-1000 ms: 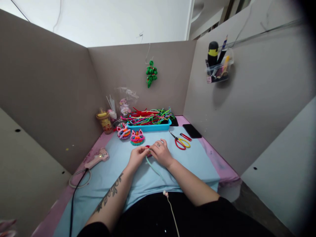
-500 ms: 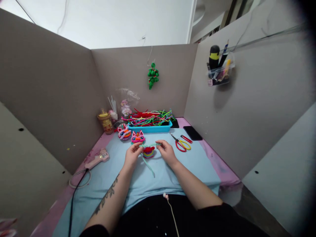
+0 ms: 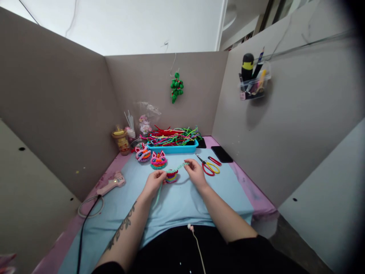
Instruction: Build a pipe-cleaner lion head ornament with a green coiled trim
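A mint-green pipe cleaner (image 3: 179, 167) with a crimped, wavy stretch runs between my two hands. My left hand (image 3: 156, 180) pinches it at one end of the wavy stretch, and a straight tail hangs below toward the cloth. Higher and to the right, my right hand (image 3: 195, 172) grips the other end between thumb and fingers. Just under the strand sits a small striped piece (image 3: 171, 176) in red, yellow and blue, partly covered by my left fingertips; whether they touch it I cannot tell. Behind stand two colourful animal-head figures, one pink and teal (image 3: 159, 160), one pink and orange (image 3: 143, 153).
A blue tray (image 3: 173, 149) heaped with pipe cleaners stands at the back. Scissors (image 3: 209, 167), a red-handled tool (image 3: 215, 161) and a phone (image 3: 222, 154) lie on the right. At left are a pink glue gun (image 3: 111, 184) with its cord and a cup (image 3: 122, 142). Grey partitions enclose the table.
My right hand has moved slightly up and right, my left hand a little down. The wavy strand now slants upward to the right, and its straight tail has swung left.
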### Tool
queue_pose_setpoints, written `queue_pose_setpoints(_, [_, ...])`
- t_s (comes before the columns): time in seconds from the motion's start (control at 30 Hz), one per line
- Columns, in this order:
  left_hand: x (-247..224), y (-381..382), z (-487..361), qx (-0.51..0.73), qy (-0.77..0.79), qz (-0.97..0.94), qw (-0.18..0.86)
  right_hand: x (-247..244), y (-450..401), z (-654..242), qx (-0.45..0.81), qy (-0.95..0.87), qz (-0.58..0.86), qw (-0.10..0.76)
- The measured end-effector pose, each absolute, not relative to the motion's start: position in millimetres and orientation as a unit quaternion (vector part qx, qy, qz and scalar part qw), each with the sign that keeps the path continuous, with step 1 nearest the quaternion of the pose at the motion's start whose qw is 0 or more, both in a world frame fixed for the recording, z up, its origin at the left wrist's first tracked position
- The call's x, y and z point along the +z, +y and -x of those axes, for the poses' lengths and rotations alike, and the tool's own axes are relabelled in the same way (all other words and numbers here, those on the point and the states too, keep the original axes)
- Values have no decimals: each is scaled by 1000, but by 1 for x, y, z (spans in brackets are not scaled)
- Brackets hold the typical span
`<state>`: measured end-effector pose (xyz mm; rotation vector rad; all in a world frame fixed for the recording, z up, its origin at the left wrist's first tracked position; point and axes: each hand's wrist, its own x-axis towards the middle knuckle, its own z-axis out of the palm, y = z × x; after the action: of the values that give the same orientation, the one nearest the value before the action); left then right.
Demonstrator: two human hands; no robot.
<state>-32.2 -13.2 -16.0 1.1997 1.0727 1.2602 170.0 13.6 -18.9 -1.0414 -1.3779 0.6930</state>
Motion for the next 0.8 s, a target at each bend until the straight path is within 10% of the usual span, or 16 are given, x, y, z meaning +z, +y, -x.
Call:
queue_pose_setpoints(0.33, [-11,-6,39,609,404,-357,581,-18,32,-279,65,-639,750,158])
queue_pose_setpoints(0.8, [-7,-4,50,677,329,-226,619,-30,41,-296,153,-603,763,176])
